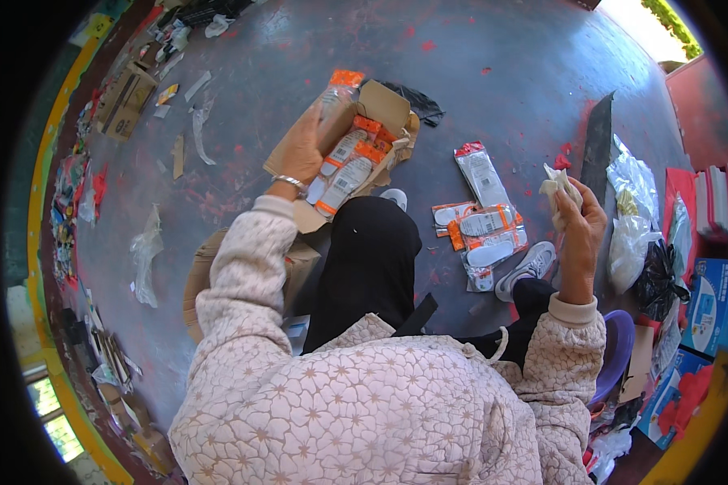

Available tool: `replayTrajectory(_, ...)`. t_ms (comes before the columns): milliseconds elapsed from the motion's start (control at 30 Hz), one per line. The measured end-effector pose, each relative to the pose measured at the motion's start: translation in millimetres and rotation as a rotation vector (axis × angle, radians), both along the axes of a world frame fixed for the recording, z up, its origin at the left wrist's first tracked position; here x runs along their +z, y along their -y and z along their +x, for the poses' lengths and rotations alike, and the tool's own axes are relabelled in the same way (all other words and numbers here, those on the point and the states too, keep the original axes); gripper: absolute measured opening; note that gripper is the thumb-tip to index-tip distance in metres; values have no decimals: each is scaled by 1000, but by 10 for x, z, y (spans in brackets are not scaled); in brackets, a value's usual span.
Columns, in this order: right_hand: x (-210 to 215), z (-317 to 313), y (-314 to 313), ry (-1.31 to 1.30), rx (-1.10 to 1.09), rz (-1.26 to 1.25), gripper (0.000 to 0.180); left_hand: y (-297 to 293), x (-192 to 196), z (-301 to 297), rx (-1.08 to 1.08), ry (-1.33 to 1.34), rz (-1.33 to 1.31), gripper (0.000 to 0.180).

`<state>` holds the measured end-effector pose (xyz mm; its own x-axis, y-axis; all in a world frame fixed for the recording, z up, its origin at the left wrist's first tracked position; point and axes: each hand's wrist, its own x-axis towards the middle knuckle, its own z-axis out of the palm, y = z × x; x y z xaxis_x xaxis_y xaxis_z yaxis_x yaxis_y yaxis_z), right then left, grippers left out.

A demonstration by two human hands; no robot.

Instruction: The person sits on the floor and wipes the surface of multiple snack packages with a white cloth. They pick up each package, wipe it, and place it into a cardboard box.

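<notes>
My left hand [302,152] is closed around a clear plastic packet with an orange top [337,95], held at the far left side of an open cardboard box [383,107]. Inside that box lie orange-and-clear packets of shoe insoles [349,175]. Raised on the right, my right hand [584,222] pinches a crumpled whitish cloth or paper [560,192]; which of the two I cannot tell. Between my hands, a loose pile of insole packets [488,226] rests on the floor, with a longer red-topped packet [479,174] at its far end.
Another cardboard box [209,271] sits beneath my left forearm. A purple basin [619,356], plastic bags [631,242] and blue boxes [710,303] crowd the right side. Litter and a brown carton [127,101] line the left wall. My shoe [529,271] is beside the pile.
</notes>
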<state>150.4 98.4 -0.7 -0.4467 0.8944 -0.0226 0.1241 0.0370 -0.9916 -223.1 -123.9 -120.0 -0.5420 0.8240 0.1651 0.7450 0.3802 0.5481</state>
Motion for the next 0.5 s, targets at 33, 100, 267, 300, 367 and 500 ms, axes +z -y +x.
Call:
replayTrajectory(33,-4,-23,15,30,6,15,30,-94,-158,79,100,-47,-232,73)
replayTrajectory(100,-60,-78,17,39,18,4,30,-316,-445,246,282,-150,-696,80)
replayTrajectory(267,-78,-154,28,58,20,-79,30,-147,-1114,38,245,148,-776,82)
replayTrajectory(300,-65,-178,31,75,23,-70,30,-53,-1309,-46,273,123,-647,81)
replayTrajectory(367,-56,-203,50,117,25,-56,31,123,-1525,-152,285,46,-535,75)
replayTrajectory(500,-102,-188,41,106,53,-79,30,205,-1572,-101,358,192,-610,72)
